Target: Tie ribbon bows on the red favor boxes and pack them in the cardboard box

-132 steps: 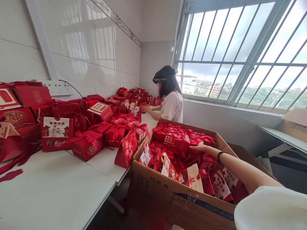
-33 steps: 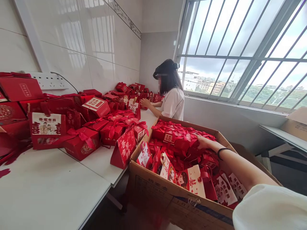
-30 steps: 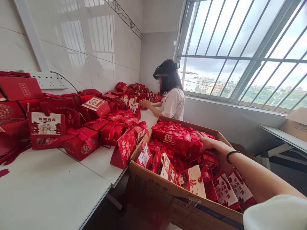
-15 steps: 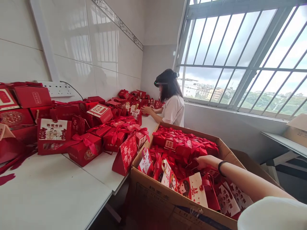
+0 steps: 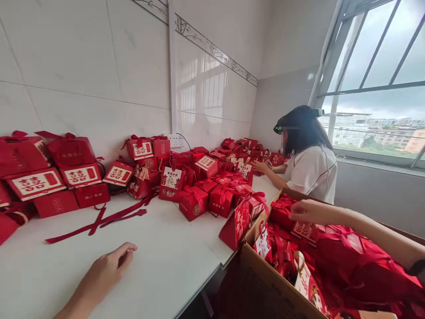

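Observation:
My left hand [image 5: 105, 271] hovers over the white tabletop [image 5: 156, 270], its fingers loosely bent and a gap beside the thumb. Nothing shows in it. My right hand [image 5: 310, 211] reaches across the cardboard carton [image 5: 254, 261], above its far-left corner. Its fingers bend downward over a red gift box [image 5: 281, 215] tied with ribbon; I see nothing clearly gripped, and contact is unclear. Red gift boxes with bows fill the carton, among them one with a white label [image 5: 303, 230]. A dark red ribbon [image 5: 99, 223] lies on the table ahead of my left hand.
Stacked red gift boxes [image 5: 79, 175] line the wall, and more spread toward the far corner. A tilted red box [image 5: 236, 225] stands by the table edge beside the carton. A co-worker [image 5: 308, 159] in white works at the table's far end. A power strip [image 5: 175, 141] is on the wall.
The view has turned left, showing more table and stacked boxes. My left hand has come into view. My right hand has lifted from the carton's middle toward its far-left corner.

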`<state>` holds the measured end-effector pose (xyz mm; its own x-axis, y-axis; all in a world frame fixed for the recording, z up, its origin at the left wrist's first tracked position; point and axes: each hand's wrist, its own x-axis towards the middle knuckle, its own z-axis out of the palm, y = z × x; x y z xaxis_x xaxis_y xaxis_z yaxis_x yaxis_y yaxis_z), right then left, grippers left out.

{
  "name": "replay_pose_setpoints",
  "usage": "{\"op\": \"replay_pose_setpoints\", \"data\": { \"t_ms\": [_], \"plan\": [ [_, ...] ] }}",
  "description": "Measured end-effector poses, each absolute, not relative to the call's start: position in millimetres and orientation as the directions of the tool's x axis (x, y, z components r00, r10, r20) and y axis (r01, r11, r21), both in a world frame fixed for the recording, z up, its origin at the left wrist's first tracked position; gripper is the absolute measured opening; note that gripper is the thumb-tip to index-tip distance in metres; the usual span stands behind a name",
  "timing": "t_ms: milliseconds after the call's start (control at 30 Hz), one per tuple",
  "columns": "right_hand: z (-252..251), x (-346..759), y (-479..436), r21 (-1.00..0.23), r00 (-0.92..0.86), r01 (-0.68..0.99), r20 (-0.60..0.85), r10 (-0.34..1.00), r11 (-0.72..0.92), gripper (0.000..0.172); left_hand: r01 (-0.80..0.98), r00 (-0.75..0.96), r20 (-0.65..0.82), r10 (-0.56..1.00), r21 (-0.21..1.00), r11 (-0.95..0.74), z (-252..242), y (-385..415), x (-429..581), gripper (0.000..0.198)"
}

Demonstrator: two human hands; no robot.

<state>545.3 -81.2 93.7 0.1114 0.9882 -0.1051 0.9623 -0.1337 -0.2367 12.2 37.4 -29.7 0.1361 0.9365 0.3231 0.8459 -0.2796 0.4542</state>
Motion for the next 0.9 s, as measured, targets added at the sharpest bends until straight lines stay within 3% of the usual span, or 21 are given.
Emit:
{"op": "replay_pose_setpoints", "data": {
  "t_ms": [167,267,367,633,900],
  "plan": [
    [128.9,499.1,-8.4,-0.149,0.043,0.989,0.264,0.964,-0.003,0.031,0.793,0.198,0.206,0.958,0.541,-0.28,-21.8,27.7,19.1,0.028],
    [133.9,478.6,30.9,-0.102,0.016,0.995,0.327,0.945,0.019,0.023,0.771,0.204,0.191,0.96,0.573,-0.278,-19.7,24.2,21.9,0.028],
    [132.0,458.9,60.7,-0.057,-0.049,0.996,0.25,0.967,0.065,0.015,0.742,0.19,0.185,0.964,0.616,-0.265,-18.3,23.7,22.6,0.027],
    [118.2,415.9,95.9,-0.041,-0.079,0.996,-0.079,0.994,0.076,0.028,0.659,0.12,0.138,0.983,0.73,-0.183,-19.6,27.7,17.9,0.023],
    [105.5,403.2,102.9,-0.065,0.003,0.998,-0.139,0.99,-0.012,0.031,0.617,0.115,0.119,0.986,0.77,-0.165,-20.8,32.5,15.7,0.023]
  ]
}}
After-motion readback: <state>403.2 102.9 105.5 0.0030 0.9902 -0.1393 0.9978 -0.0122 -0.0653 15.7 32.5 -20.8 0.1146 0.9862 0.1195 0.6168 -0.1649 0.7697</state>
